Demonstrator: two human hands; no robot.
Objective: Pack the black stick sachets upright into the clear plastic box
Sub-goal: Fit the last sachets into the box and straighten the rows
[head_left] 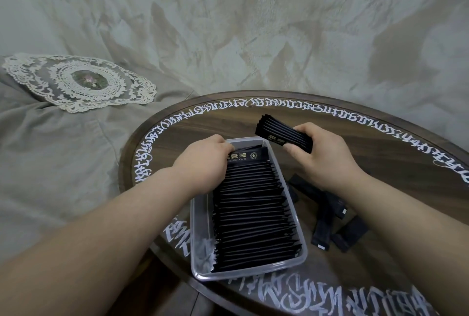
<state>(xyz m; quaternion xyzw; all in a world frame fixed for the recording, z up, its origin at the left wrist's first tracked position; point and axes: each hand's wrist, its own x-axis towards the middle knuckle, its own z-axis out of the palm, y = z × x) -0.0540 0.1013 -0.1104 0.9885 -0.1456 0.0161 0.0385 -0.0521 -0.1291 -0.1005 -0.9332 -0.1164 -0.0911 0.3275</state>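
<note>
Right hand [322,157] gripping sachet bundle [285,136] above clear box [200,239]; left hand [206,161] fingers curled onto packed sachets [253,211].

Open gap along clear plastic box [196,234] left wall; remainder blocked by packed sachets [253,214]. Loose sachets [330,224] obstructing tabletop [368,143] right of box.

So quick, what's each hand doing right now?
Left hand: fingers curled onto the row of sachets in the box.
Right hand: holding a sachet bundle.
</note>
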